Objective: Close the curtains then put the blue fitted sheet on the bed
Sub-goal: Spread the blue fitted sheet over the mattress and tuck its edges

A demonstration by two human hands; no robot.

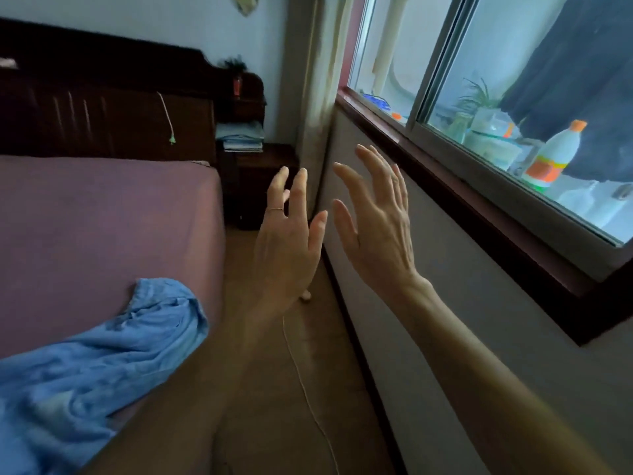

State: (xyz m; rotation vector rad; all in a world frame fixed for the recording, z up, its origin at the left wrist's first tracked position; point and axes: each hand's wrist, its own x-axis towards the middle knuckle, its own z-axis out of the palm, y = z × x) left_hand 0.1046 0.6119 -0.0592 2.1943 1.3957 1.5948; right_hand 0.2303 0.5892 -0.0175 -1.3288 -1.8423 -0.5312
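one bed (102,217) in mauve fills the left of the frame; window (496,80) upper right. blue fitted sheet (102,365) lies crumpled lower left on the bed — curtain (318,80) gathered top centre. left hand (287,241) and right hand (380,234), centre, fingers spread, holding nothing.

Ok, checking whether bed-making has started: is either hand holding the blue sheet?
No: the left hand and right hand are raised, open and empty, while the blue sheet lies bunched on the bed.
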